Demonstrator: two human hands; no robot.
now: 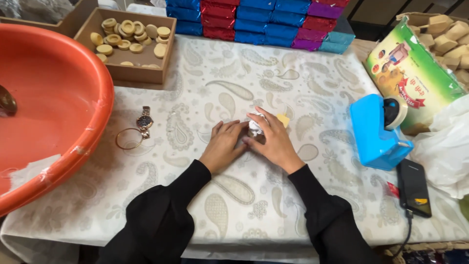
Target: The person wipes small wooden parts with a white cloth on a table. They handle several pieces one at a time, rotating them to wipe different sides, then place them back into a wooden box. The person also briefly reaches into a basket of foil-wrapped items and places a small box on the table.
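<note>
While both hands are crowded over it mid-table, the small white-wrapped piece (255, 127) is mostly hidden. The right hand (271, 138) has its fingers curled over the wrapping, pinching it down, and the left hand (223, 144) lies flatter, fingers together, pressing against the near side. A small yellow block (283, 120) peeks out just past the right hand's fingertips.

My take on doing this well: keep the left hand pinning the piece to the table (293, 83) so it doesn't slide, and let the right fingers fold snug, one crease at a time.

Containers: the cardboard box (141, 73) at the far left corner holds pale round discs (128, 34), some with a hole in them. The big orange basin (73, 98) on the left edge looks mostly bare inside, with something dark at its left wall I can't make out. Far right corner, a green printed bag (410, 73) leans against a box of tan blocks (452, 36).
</note>
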